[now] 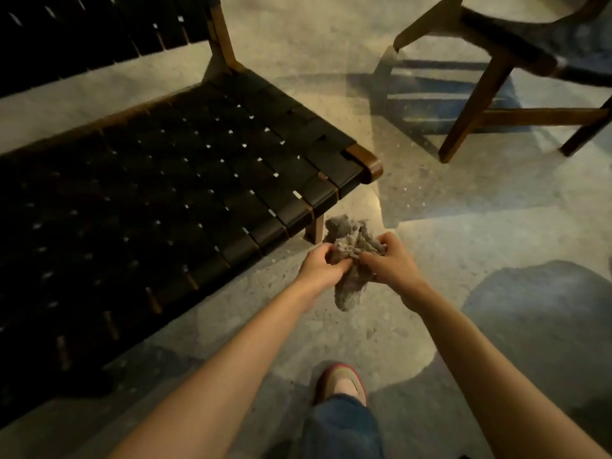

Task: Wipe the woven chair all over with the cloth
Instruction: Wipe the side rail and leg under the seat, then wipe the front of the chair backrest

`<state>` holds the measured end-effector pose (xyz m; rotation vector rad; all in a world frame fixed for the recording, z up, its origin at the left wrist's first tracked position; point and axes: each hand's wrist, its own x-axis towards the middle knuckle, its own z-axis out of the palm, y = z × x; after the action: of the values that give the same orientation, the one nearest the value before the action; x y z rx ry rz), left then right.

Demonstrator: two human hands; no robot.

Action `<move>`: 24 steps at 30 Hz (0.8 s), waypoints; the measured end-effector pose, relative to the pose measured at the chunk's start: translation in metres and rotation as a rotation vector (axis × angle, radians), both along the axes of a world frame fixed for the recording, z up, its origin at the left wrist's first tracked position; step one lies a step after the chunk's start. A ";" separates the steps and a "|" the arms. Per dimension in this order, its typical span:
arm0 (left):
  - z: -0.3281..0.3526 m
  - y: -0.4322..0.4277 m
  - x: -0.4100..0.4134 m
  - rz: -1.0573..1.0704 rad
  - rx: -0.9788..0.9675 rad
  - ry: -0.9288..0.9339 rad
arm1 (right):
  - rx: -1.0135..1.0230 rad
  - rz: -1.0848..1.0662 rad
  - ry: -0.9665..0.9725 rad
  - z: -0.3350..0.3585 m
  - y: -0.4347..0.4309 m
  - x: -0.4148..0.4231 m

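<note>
Gripping a crumpled grey fluffy cloth (pixel 346 236) between them, the left hand (pixel 319 265) and the right hand (pixel 390 263) both had their fingers curled into its folds, just off centre toward 4 o'clock. The cloth hung in the air above the speckled concrete floor (pixel 463 207), near the front corner of the black strap-woven chair with a brown wooden frame (pixel 198 180) but not touching it. A loose tail of it dangled below the hands. The chair filled the view from 8 to 11 o'clock, its seat in deep shade and its backrest at 11 o'clock.

Several things could have gone wrong from there, as I judge it. The hanging tail might have brushed the floor and picked up grit, which would then have been rubbed onto the straps. Loose fibres could have caught on strap edges or in the small gaps of the weave. With the seat so dark, patches could easily have been missed, and the backrest, legs and frame forgotten altogether. A bunched wad would also have wiped with little surface.

A second dark chair with wooden legs (pixel 516 41) stood at 1 o'clock, and a red-edged shoe (pixel 341 382) showed at 6 o'clock. No brand, label or writing could be read anywhere.
</note>
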<state>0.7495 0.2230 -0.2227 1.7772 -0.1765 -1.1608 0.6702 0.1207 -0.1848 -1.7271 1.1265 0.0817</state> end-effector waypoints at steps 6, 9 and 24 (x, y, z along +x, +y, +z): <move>0.169 0.063 0.004 -0.045 -0.088 -0.018 | 0.026 0.076 -0.025 0.174 0.046 0.000; 0.260 0.104 0.017 -0.078 -0.101 -0.136 | 0.016 0.151 -0.093 0.269 0.082 0.007; 0.524 0.392 0.113 0.074 0.025 -0.903 | -0.353 0.915 -0.246 0.503 0.301 0.135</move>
<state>0.8623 0.6150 0.3015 2.1948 -0.6156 -0.2363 0.8053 0.4216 0.3187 -2.3741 0.1043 0.2336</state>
